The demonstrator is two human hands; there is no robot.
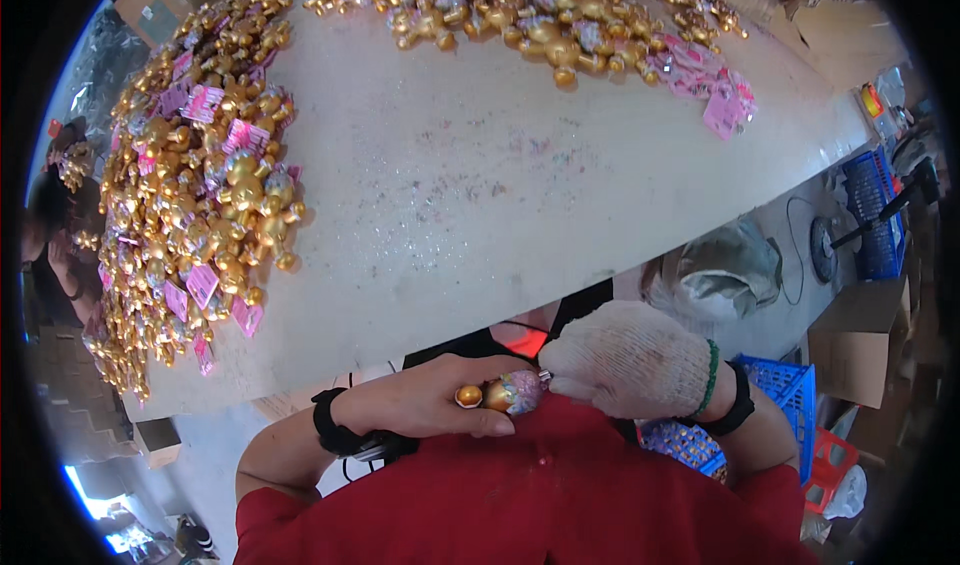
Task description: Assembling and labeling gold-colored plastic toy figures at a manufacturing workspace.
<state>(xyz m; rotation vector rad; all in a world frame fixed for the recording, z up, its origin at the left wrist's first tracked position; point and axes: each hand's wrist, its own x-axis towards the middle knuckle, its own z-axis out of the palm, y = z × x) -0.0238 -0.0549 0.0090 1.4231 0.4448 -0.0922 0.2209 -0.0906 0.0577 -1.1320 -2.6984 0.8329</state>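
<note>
Close to my chest, my bare left hand (440, 395) is wrapped round a small gold figurine (512, 393), which lies on its side. The figurine has a shiny round gold end and a glittery pink and silver part. A small metal fitting (544, 376) sticks out at its right end. My right hand (630, 360), in a white knitted glove with a green cuff, meets that fitting with closed fingers; the glove hides the fingertips in part. Both wrists wear black bands.
Gold figurines with pink tags (203, 283) form a large heap on the table's left. Another heap (560, 40) lies at the far side, beside pink cards (728, 105). Glitter is scattered over the white table (400, 315). Right: blue crates (785, 390), a red stool (832, 465), a carton (855, 340).
</note>
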